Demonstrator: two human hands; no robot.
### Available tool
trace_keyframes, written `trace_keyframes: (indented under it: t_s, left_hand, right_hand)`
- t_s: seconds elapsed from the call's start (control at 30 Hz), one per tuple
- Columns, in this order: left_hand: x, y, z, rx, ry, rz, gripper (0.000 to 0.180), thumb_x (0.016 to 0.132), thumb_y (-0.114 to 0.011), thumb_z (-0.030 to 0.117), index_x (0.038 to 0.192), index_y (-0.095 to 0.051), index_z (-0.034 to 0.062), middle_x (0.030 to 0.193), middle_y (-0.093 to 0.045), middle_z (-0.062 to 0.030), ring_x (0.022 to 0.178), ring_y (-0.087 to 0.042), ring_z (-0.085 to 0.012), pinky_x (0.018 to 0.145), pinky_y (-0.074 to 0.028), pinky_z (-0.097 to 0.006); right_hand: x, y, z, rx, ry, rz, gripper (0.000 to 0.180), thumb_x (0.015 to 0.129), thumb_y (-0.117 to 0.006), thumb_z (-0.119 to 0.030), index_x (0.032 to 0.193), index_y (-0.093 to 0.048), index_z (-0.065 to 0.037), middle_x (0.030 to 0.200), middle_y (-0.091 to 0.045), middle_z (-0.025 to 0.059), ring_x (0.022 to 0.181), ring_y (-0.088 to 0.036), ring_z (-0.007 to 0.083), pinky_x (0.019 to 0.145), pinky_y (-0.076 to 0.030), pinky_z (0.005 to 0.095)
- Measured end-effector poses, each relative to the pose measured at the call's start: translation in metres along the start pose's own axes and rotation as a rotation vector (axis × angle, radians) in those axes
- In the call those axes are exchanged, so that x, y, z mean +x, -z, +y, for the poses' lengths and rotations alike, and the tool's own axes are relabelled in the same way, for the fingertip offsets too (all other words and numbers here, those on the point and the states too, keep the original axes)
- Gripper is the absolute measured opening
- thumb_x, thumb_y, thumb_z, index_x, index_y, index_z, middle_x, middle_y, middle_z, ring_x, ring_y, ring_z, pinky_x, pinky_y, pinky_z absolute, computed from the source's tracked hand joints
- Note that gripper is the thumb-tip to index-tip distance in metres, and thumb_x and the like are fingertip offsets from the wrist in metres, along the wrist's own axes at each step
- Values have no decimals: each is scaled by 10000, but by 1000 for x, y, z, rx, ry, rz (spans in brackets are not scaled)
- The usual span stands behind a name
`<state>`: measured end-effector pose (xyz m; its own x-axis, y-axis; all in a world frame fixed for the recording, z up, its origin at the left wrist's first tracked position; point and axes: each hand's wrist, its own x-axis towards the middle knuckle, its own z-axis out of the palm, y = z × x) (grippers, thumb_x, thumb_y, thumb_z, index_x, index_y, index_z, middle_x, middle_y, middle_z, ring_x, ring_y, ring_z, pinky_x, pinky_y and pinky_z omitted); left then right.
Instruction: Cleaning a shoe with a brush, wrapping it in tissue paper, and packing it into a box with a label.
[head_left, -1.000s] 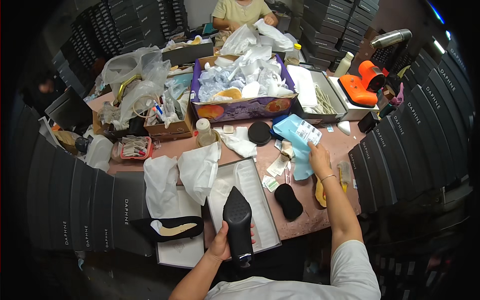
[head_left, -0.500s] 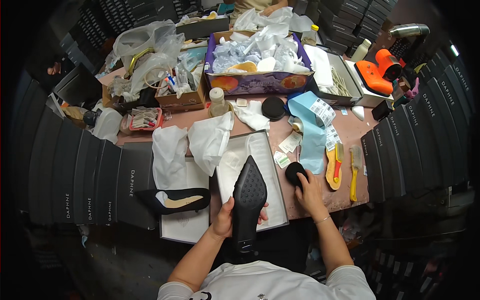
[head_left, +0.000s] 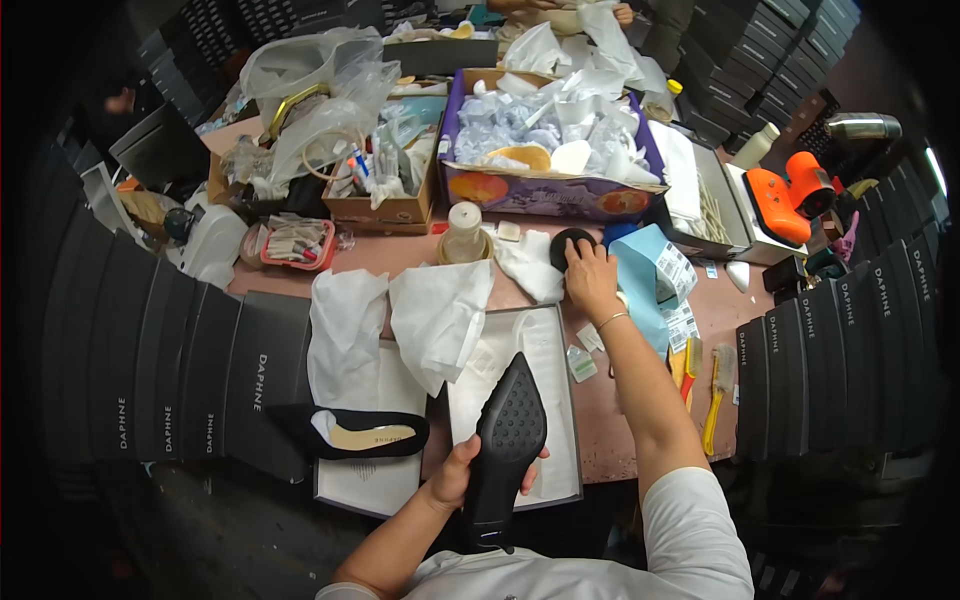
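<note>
My left hand (head_left: 458,475) is wrapped round a black pointed shoe (head_left: 512,420), whose studded sole faces up and whose toe points away from me. With my right arm stretched forward, my right hand (head_left: 594,282) has its fingers bent over a round black pad (head_left: 572,244) at the far part of the table; where the pad ends and the black disc that lay there begins, I cannot make out. A second black shoe (head_left: 372,436) with a beige insole lies on its side at left, across a white-lined shoe box. White tissue paper (head_left: 440,320) drapes over the open box (head_left: 574,440).
A purple carton (head_left: 560,192) full of crumpled paper stands at the back. Nearer are a clear bottle (head_left: 464,235) and a red tray (head_left: 328,250). Two brushes, one yellow-handled (head_left: 714,420), lie at right. Dark shoe boxes (head_left: 190,380) line both sides; an orange device (head_left: 775,205) sits far right.
My right hand has moved forward and slightly left with the black pad, from beside the box to the black disc. The left hand keeps the shoe. The whole view has shifted a little.
</note>
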<state>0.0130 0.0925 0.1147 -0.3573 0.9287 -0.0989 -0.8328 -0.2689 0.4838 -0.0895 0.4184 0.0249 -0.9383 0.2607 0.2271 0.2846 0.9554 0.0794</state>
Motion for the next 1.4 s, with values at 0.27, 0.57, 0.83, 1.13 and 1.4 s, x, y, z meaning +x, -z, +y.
trace_keyframes:
  t_s: [0.27, 0.57, 0.83, 1.13, 1.4]
  left_hand:
    - [-23, 0, -2, 51, -79, 49, 928, 800, -466, 777, 1306, -430, 0, 1067, -579, -195, 748, -606, -236, 624, -509, -323]
    - [-71, -22, -46, 295, 41, 67, 775, 876, -415, 718, 1192, -539, 21, 988, -605, -100, 773, -571, -152, 668, -483, -278]
    - [-90, -19, -48, 312, 11, 120, 776, 868, -399, 726, 1138, -542, 12, 922, -602, -94, 746, -591, -182, 644, -486, -289]
    - [-80, -25, -16, 17, -252, 373, 742, 921, -297, 671, 1107, -594, 17, 1043, -645, -121, 929, -648, -214, 810, -538, -325]
    - [-78, -15, -17, -84, -48, 335, 715, 927, -328, 665, 1064, -572, 7, 888, -623, -110, 740, -626, -189, 634, -547, -315]
  right_hand:
    - [-64, 134, -30, 907, 50, 195, 436, 869, -520, -97, 1301, -531, -37, 1016, -574, 178, 917, -564, 350, 818, -439, 442]
    - [-239, 201, -126, 977, 167, 268, 165, 758, -720, -76, 885, -620, -39, 748, -573, 136, 659, -582, 316, 591, -465, 381]
    - [-257, 204, -157, 973, 214, 317, 161, 735, -722, -116, 802, -587, -61, 692, -533, 120, 595, -565, 304, 541, -453, 375]
    - [-222, 203, -178, 1070, 270, 463, 229, 716, -733, -48, 921, -630, -61, 756, -536, 63, 661, -551, 263, 580, -450, 348]
    - [-275, 196, -161, 1306, 699, -163, 236, 731, -706, -57, 957, -658, -109, 846, -544, 37, 786, -560, 225, 667, -452, 350]
